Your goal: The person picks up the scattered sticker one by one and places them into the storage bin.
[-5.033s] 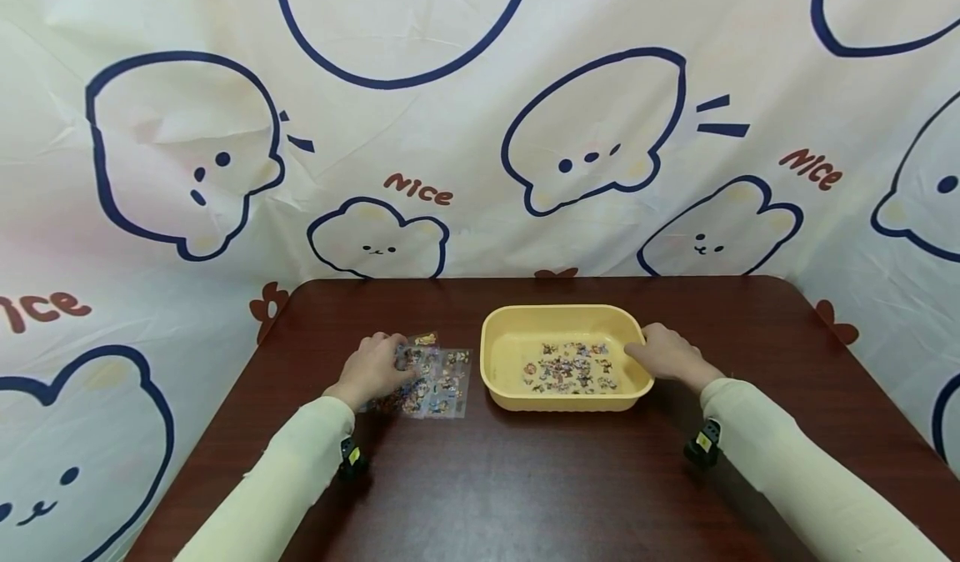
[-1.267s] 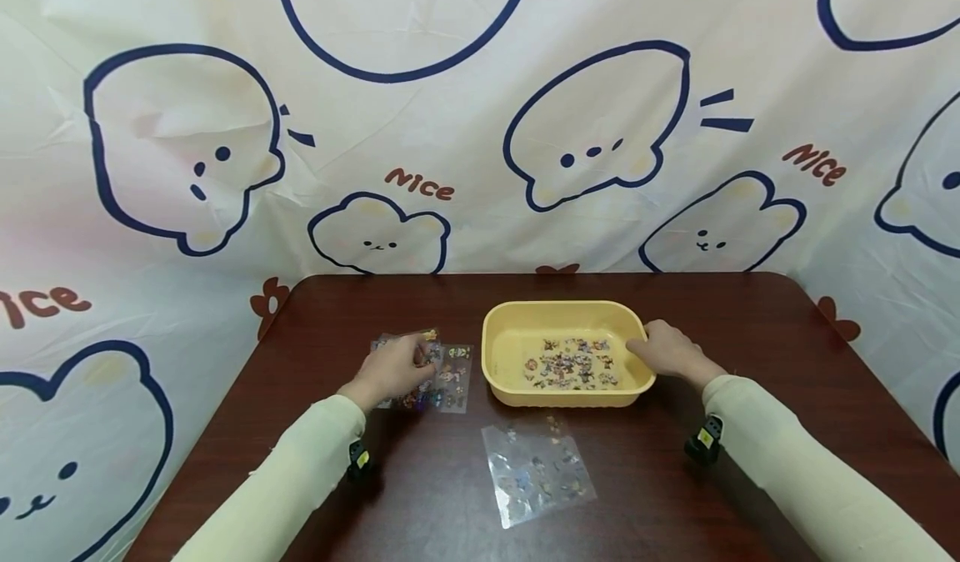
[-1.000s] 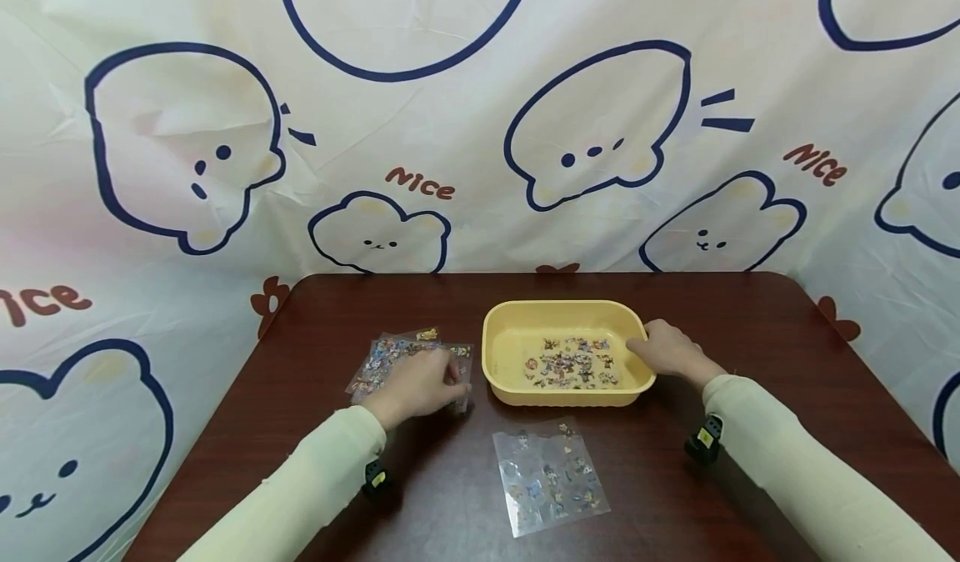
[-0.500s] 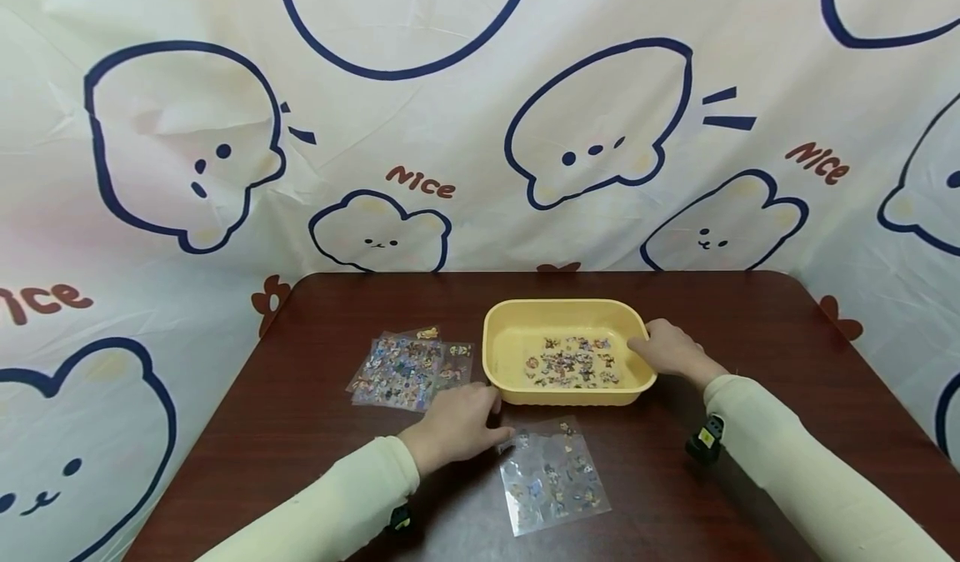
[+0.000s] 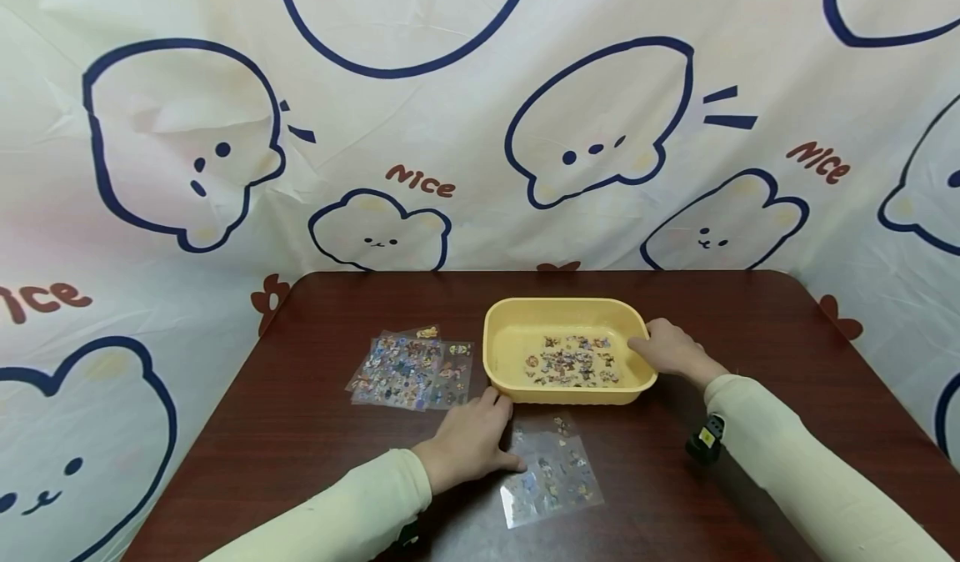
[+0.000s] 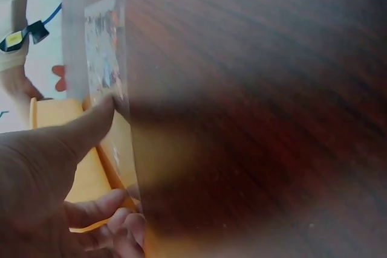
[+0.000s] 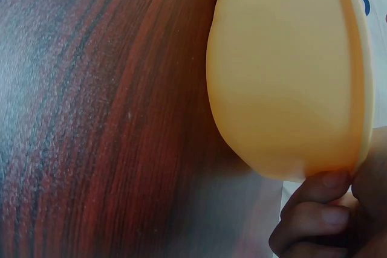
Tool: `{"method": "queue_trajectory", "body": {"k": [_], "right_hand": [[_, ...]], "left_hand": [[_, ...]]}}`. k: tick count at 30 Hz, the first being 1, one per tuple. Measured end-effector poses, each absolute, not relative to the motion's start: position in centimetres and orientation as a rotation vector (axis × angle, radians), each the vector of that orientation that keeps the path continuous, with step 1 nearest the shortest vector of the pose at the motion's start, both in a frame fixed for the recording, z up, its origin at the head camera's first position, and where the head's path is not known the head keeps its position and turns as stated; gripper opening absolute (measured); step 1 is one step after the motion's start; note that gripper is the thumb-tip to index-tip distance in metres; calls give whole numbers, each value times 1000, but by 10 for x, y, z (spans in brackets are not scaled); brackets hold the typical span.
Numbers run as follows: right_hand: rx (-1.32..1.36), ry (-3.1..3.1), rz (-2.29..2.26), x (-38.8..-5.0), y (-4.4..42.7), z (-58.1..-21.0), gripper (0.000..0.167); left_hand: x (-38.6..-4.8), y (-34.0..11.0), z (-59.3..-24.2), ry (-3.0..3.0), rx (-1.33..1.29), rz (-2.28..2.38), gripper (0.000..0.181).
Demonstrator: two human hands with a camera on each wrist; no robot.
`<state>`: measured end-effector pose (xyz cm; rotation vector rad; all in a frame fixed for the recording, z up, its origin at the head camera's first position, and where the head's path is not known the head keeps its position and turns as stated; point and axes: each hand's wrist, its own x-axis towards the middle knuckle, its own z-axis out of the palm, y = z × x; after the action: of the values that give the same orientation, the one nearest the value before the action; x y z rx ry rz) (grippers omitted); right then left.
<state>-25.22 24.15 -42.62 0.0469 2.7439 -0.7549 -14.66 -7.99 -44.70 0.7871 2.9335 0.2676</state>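
Note:
My right hand (image 5: 671, 349) grips the right end of a yellow plastic basin (image 5: 510, 337), thumb inside the rim and fingers outside, as the right wrist view also shows. A clear sticker sheet (image 5: 551, 470) with small cartoon figures lies on the table in front of the basin. At its left edge is my left hand (image 5: 468, 441), thumb tip touching the sheet and fingers reaching toward the basin's near left corner. In the left wrist view, the thumb (image 6: 91, 125) and the fingers stand apart.
Left of the basin, several overlapping sticker sheets (image 5: 397, 370) lie on the dark wood table (image 5: 315, 454). Small cartoon stickers (image 5: 573, 363) show on the basin's floor. A patterned cloth (image 5: 480, 128) hangs behind the table.
A single sheet now lies in front of the basin. My left hand has moved from the left pile to that sheet, which has lately shifted slightly left. My right hand stays on the basin.

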Motion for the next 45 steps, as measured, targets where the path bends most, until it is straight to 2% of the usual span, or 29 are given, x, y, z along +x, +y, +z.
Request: {"method": "queue_trajectory", "body": {"k": [6, 20, 25, 33, 40, 45], "right_hand": [[39, 2750, -758, -251, 242, -426, 33], [40, 2749, -758, -253, 242, -428, 33], [56, 2744, -756, -253, 242, -427, 34], [59, 2737, -759, -253, 243, -428, 36], [50, 2754, -755, -254, 242, -429, 35], [39, 2753, -762, -253, 243, -429, 34]], "left_hand": [[-148, -82, -444, 2939, 823, 308, 57], [-150, -89, -434, 2788, 788, 536, 23], [-152, -92, -427, 2674, 786, 708, 22], [-153, -97, -426, 2626, 769, 663, 51], [-156, -107, -429, 2576, 812, 666, 25], [-158, -114, -432, 2564, 789, 703, 20]]}}
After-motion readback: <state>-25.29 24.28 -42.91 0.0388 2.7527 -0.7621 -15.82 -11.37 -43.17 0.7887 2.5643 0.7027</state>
